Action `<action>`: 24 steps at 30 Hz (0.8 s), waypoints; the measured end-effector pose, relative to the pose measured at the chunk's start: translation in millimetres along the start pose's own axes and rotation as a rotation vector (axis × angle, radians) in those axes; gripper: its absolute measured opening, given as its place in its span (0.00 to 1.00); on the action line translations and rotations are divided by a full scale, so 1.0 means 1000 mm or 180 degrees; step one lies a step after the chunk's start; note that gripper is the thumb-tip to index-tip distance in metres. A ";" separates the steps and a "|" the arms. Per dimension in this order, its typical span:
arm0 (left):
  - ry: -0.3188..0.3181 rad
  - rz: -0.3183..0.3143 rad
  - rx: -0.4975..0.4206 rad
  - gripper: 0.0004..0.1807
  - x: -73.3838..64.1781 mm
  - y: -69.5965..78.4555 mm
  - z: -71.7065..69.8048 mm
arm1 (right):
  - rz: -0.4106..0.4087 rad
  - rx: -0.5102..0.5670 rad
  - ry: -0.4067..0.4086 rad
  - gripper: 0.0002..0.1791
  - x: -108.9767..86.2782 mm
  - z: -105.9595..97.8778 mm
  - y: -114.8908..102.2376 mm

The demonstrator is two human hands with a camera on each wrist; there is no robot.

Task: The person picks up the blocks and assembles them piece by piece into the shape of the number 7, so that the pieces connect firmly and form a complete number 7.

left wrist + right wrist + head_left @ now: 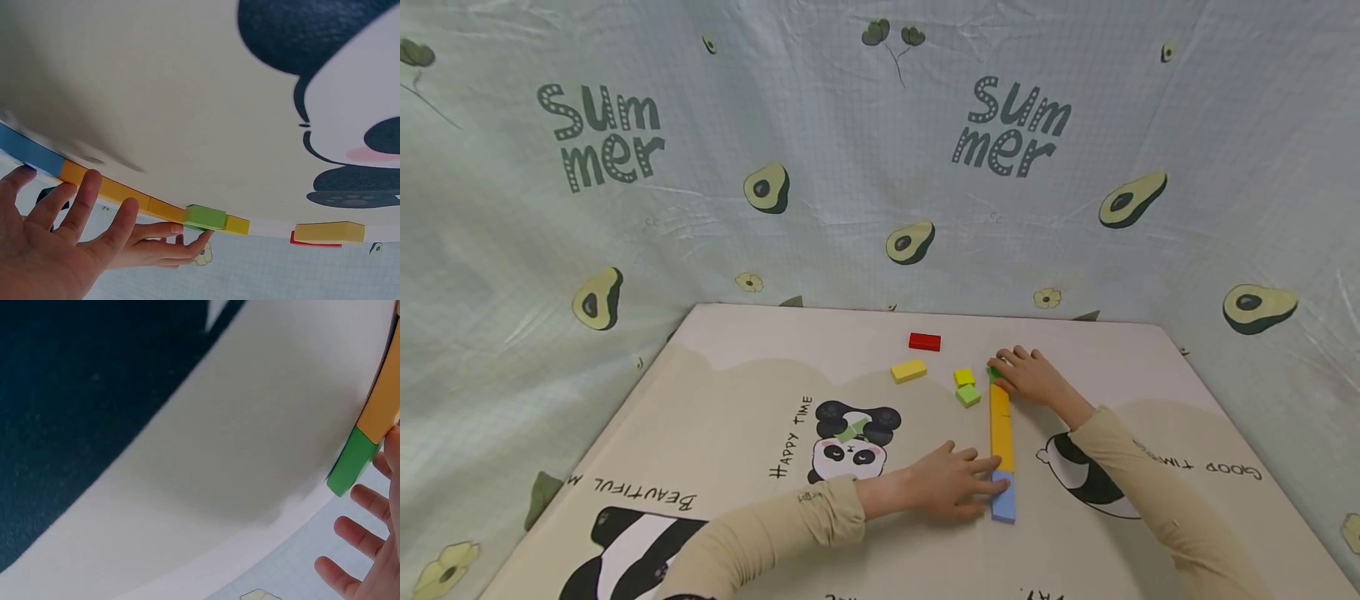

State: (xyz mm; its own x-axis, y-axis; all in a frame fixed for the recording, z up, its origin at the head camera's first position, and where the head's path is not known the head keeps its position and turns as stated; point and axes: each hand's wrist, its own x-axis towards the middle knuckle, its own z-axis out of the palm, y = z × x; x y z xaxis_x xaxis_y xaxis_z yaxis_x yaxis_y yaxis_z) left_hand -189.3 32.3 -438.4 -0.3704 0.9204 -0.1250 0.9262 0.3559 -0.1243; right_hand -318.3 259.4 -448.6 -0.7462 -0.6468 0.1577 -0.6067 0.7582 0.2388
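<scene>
A straight row of blocks runs away from me: a blue block [1003, 498] at the near end, then two orange blocks [1002, 442], then a green block [996, 375] at the far end. My left hand [951, 483] lies spread beside the row from the left, its straight fingertips at the blue block and its seam with the orange. Around the green block, the thumb and forefinger of my right hand [1033, 377] pinch; its other fingers [365, 537] stretch out free. Left of the far end, a light green block [967, 395] touches a small yellow block [964, 378].
Farther left lie a pale yellow block [908, 372] and, behind it, a red block [925, 342]. The tabletop cover [760, 367] has printed pandas and lettering. A pale curtain [835, 125] with avocado prints hangs beyond the table's back edge.
</scene>
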 end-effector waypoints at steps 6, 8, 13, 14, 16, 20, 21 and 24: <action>0.0004 -0.0014 -0.0012 0.26 0.000 0.001 0.001 | 0.0008 0.0071 0.0021 0.18 0.000 -0.001 0.000; 0.0012 -0.0010 -0.0017 0.26 0.000 0.001 0.001 | 0.0013 0.0095 0.0025 0.18 0.001 -0.001 0.001; 0.0020 -0.0008 -0.0027 0.26 0.000 0.000 0.001 | 0.0020 0.0122 -0.0022 0.18 0.002 -0.001 -0.001; 0.0020 -0.0011 -0.0021 0.26 0.000 0.000 0.001 | 0.0014 0.0116 -0.0017 0.18 0.002 -0.002 -0.001; 0.0023 -0.0013 -0.0015 0.26 0.000 0.000 0.001 | -0.0001 0.0107 0.0003 0.18 0.003 -0.004 -0.003; 0.0021 -0.0012 -0.0006 0.26 0.000 0.000 0.001 | -0.0024 0.0111 0.0069 0.18 0.002 -0.008 -0.006; 0.0020 -0.0009 -0.0008 0.26 0.001 0.000 0.001 | -0.0031 0.0102 0.0082 0.19 0.002 -0.009 -0.006; 0.0017 -0.0005 -0.0009 0.26 0.001 0.000 0.001 | -0.0018 0.0134 0.0123 0.19 0.001 -0.011 -0.009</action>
State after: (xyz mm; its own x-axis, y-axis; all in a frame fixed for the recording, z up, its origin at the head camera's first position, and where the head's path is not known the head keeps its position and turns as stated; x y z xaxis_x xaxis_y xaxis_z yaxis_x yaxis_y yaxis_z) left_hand -189.8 32.5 -439.6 -0.3716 0.9207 -0.1196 0.9258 0.3579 -0.1216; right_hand -310.6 251.3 -439.6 -0.7321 -0.6531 0.1937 -0.6224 0.7569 0.1994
